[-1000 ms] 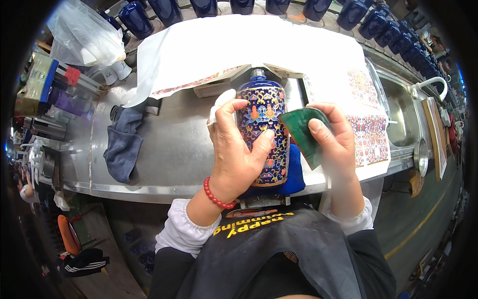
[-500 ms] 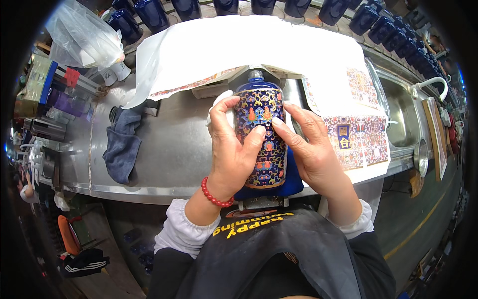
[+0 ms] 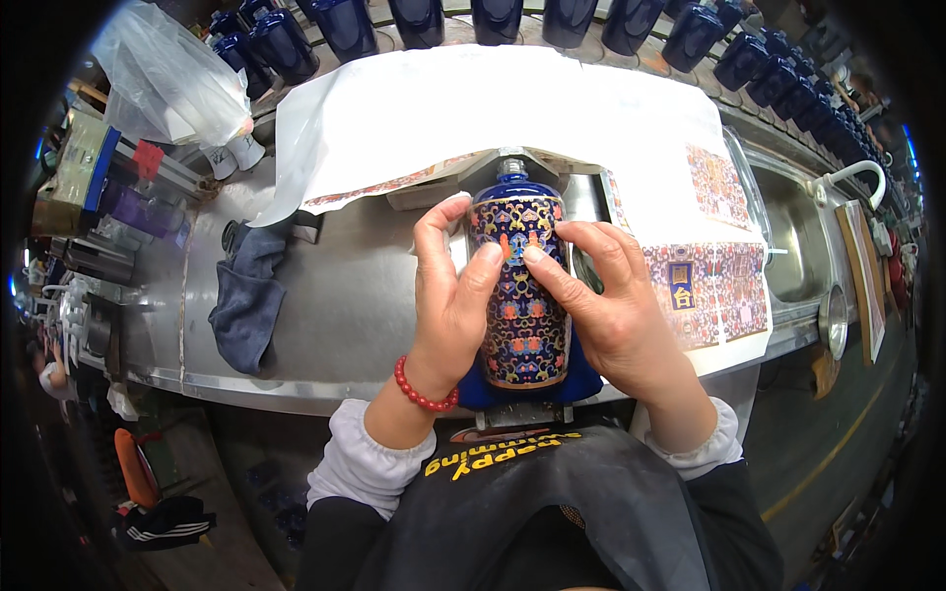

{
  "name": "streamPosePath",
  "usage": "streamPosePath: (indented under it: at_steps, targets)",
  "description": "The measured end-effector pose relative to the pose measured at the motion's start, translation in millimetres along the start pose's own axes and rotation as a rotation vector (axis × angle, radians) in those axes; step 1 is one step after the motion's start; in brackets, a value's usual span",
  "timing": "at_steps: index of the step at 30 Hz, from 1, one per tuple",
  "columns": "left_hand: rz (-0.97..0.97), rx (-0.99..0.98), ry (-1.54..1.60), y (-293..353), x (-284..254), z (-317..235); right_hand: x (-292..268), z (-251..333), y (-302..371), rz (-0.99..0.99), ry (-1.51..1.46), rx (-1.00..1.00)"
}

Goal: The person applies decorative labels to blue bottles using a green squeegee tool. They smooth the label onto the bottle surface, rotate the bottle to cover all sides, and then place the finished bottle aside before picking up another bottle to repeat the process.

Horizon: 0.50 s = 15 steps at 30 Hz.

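1. Worktop (image 3: 340,315), left: blue-grey cloth (image 3: 248,310), crumpled.
2. Upper left: translucent plastic bag (image 3: 163,74); white cups (image 3: 244,151) just below it.
3. Right: metal sink (image 3: 793,251), curved white faucet (image 3: 859,175), round metal bowl (image 3: 834,320) beside it.
4. Lower left: black white-striped garment (image 3: 169,525).
5. Floor, right: yellow line (image 3: 828,458).

White sleeves (image 3: 367,455), a red bead bracelet (image 3: 424,396) and a yellow-lettered black apron (image 3: 591,492) show.
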<state>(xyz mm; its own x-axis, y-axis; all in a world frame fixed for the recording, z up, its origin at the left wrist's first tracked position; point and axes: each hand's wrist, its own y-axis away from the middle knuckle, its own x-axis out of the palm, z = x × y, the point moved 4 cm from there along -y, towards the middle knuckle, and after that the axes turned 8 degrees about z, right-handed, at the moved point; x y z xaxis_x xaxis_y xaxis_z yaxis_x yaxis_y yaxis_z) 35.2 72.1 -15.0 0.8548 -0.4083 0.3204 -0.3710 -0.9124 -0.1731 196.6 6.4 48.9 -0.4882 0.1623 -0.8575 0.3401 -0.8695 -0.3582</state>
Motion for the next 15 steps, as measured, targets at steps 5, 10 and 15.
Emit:
streamPosePath:
  at_steps: [5, 10, 15]
  targets:
    - [0.014, -0.019, -0.127, -5.8, 0.2, 4.5, -2.3, -0.3, -4.3, -0.001, 0.012, -0.013]
    - [0.024, -0.006, -0.146, -6.2, 2.2, 5.3, -2.2, -0.7, -5.2, 0.02, 0.057, -0.037]
    - [0.09, -0.082, 0.174, -4.4, 5.7, 3.9, -0.6, -7.0, -6.1, -0.027, 0.089, -0.026]
